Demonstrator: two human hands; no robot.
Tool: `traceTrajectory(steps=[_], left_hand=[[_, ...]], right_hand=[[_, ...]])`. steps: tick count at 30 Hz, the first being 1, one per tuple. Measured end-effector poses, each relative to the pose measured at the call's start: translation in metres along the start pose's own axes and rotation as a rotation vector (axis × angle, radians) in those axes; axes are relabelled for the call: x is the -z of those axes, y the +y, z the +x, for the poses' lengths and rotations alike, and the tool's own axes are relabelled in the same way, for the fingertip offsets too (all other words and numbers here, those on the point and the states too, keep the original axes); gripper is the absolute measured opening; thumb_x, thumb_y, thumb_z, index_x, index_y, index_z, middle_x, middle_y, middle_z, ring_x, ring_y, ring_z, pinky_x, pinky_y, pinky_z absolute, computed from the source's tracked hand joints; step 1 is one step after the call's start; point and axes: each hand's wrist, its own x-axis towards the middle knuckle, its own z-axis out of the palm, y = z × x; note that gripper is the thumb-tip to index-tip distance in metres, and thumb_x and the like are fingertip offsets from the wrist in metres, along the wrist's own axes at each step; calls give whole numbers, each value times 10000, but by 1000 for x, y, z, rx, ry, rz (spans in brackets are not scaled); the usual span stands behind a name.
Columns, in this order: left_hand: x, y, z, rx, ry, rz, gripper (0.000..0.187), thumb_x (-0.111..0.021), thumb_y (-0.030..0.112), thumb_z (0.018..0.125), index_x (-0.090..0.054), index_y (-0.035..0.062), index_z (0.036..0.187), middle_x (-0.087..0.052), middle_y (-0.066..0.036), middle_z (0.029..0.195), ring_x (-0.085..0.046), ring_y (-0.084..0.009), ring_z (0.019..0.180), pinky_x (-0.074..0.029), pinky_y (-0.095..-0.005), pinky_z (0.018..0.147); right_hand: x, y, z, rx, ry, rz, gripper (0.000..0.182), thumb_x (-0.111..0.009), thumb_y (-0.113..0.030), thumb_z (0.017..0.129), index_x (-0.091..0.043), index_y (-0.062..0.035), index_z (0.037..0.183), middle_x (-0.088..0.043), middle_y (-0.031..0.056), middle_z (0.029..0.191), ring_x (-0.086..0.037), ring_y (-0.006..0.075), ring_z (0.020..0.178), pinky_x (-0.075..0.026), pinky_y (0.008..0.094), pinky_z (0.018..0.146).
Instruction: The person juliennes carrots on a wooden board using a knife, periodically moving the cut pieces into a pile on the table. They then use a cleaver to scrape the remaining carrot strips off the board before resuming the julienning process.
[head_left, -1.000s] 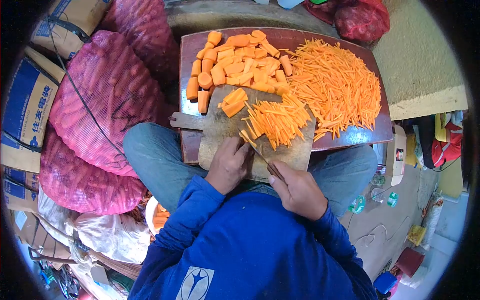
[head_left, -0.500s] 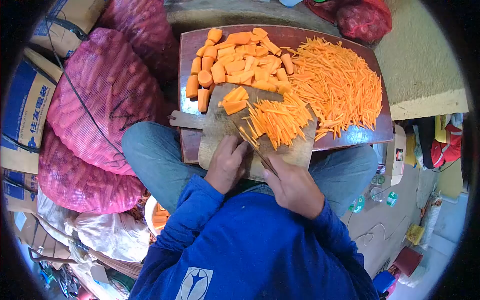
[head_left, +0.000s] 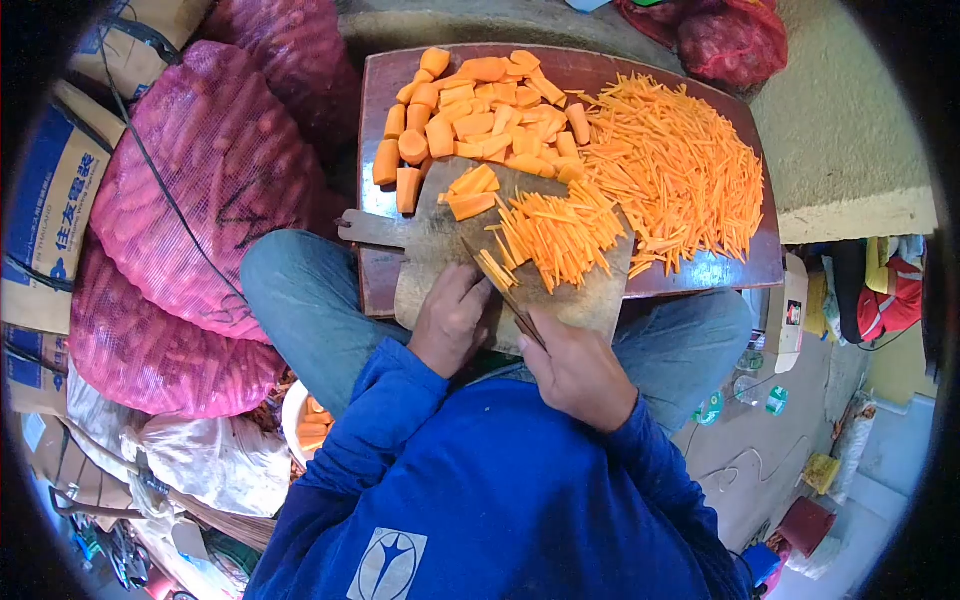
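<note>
Mesh sacks of carrots crowd the left side of this workspace, piled against cardboard boxes, while a pale floor with green-labelled bottles on it spreads out to the right. Up front, it's a reddish-brown table, and what a load it carries: chunky carrot pieces across the far left, a great heap of carrot strips on the right. Denim knees are bent on either side, and between them a wooden cutting board overlaps the table's near edge, its handle pointing left.

Now to the hands! Right hand: fingers wrapped firmly around the handle of a knife, the blade angled up and to the left over the board. Left hand: fingers curled and bunched together on the board, just left of the blade; whether they pinch anything, I cannot tell. Right beside that blade lie a few cut sticks; beyond them, a mound of carrot sticks on the board, with thicker slices at its far left corner. Down by the left knee, a white bucket holds more carrots.
</note>
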Motion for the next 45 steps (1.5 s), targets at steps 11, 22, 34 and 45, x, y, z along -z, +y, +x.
traceTrajectory(steps=[11, 22, 34, 45], left_hand=[[1, -1, 0, 5, -10, 41, 424, -725, -75, 709, -710, -41, 1132, -635, -209, 1082, -605, -430, 968, -547, -481, 857], [-2, -2, -1, -26, 7, 48, 361, -746, -65, 701, -711, -46, 1060, -619, -196, 1041, -589, -421, 952, -540, -474, 835], [-1, -1, -3, 2, 9, 42, 288, -744, -55, 735, -705, -37, 1020, -604, -183, 997, -580, -397, 908, -532, -468, 802], [-5, -2, -3, -12, 17, 62, 317, -744, -50, 726, -710, -39, 1041, -615, -192, 1001, -592, -410, 916, -534, -472, 802]], right_hand=[[0, -5, 3, 7, -4, 50, 223, -623, -157, 1055, -582, 2, 1205, -689, 298, 898, -682, 539, 841, -533, 591, 719], [-5, -2, 8, -9, -21, -13, 326, -587, -250, 1080, -544, -1, 1286, -713, 325, 891, -694, 560, 841, -533, 657, 748], [2, 3, -2, 1, 16, 121, 284, -598, -205, 1073, -578, -5, 1274, -691, 335, 849, -679, 568, 823, -527, 634, 723], [-6, 0, 15, 10, 15, 34, 276, -606, -223, 1073, -579, -3, 1239, -697, 326, 854, -688, 563, 827, -531, 644, 719]])
